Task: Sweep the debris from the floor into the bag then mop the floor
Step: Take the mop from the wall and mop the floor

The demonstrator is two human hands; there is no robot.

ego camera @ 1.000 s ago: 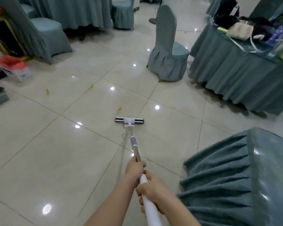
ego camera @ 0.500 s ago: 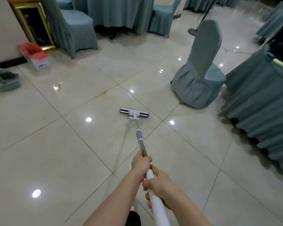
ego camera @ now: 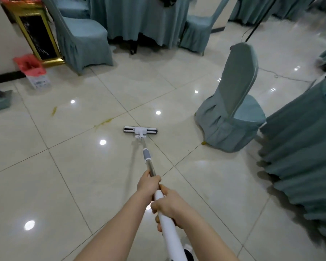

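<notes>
The mop head (ego camera: 140, 130) now sits right of the yellow smear (ego camera: 104, 122), past it. Left hand (ego camera: 148, 182) and right hand (ego camera: 167, 206) clench the stiff, light-looking pole, spaced for leverage.

Mop head (ego camera: 140, 130): shifted leftward across tiled floor (ego camera: 45, 185), now just right of yellow smear (ego camera: 104, 122); one second earlier directly below a smear. Covered chair (ego camera: 231, 112): from beyond mop to far right. View swung left.
</notes>
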